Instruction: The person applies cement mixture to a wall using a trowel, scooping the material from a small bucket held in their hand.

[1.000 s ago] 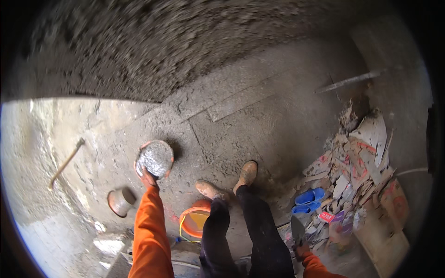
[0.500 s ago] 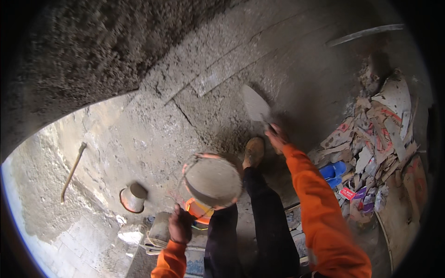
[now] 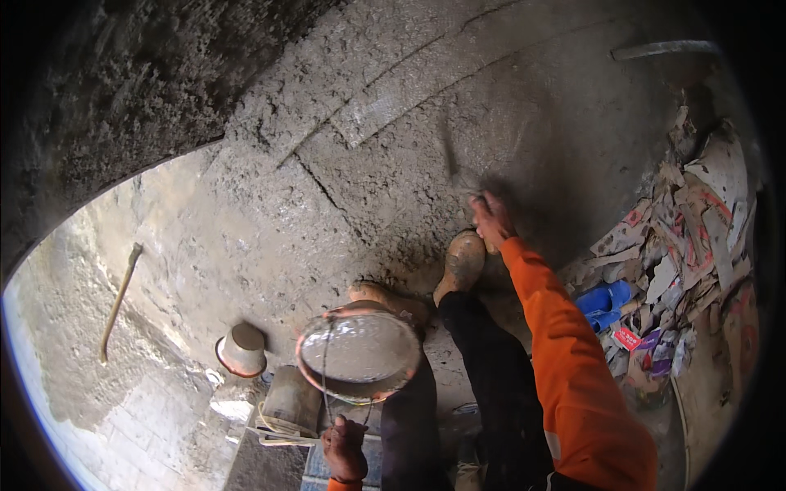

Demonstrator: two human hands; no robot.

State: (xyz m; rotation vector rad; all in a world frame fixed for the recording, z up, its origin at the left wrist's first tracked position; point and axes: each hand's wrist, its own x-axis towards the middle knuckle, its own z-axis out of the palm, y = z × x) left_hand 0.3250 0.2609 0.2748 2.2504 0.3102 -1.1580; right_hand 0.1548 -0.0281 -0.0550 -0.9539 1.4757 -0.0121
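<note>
My left hand [image 3: 344, 448] is closed around the thin wire handle of a round bucket [image 3: 301, 360], which hangs beside my left leg. Grey wet mortar [image 3: 364, 348] shows inside its dirty reddish rim. Out ahead, past my right boot, my right hand [image 3: 493, 221] grips a trowel [image 3: 467, 180] by its handle. The blade is turned nearly edge-on and blurs into the rough grey mortar surface [image 3: 401, 176], so I cannot tell whether it touches. Both my muddy boots [image 3: 463, 258] stand on the ground between the hands.
Torn paper sacks and scraps [image 3: 679, 237] heap up at the right, with blue footwear [image 3: 604, 303] among them. An upturned metal pan [image 3: 242, 348], a grey cylindrical container [image 3: 291, 401] and a wooden-handled tool [image 3: 121, 303] are at the left. A pale strip [image 3: 665, 50] lies far right.
The bucket has come down and nearer to me, with my left hand lower. The trowel blade, seen broad before, has turned edge-on. My right hand has shifted slightly forward.
</note>
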